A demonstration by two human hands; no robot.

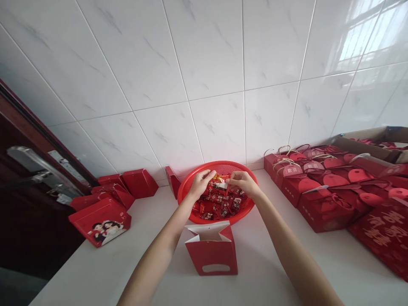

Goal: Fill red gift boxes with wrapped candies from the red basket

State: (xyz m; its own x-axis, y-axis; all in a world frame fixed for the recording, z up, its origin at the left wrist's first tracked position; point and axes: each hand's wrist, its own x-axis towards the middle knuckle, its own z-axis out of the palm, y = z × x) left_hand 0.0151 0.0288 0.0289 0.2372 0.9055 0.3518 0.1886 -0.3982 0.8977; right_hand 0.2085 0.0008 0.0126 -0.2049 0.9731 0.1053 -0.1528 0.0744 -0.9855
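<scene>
Over a red plastic basket point(184, 185) both my hands are close together. My left hand point(202, 182) is closed in a pinch at a gold and red wrapped candy point(218, 177). My right hand point(244, 182) pinches a red wrapped candy point(227, 187) beside it; the wrappers overlap, so their borders are hard to make out. Below them, many wrapped candies point(219, 205) in red and dark wrappers lie in the basket. In front of the basket, between my forearms, a red paper gift box point(210, 256) stands upright with its top open and white inside showing.
Several red boxes point(111, 187) stand at the left, one with a printed couple. At the right are rows of closed red gift boxes point(306, 182) with cord handles, a red bag point(382, 233) and a cardboard carton point(372, 136). A tiled wall point(216, 123) bounds the white counter point(149, 238); a door handle point(30, 161) is far left.
</scene>
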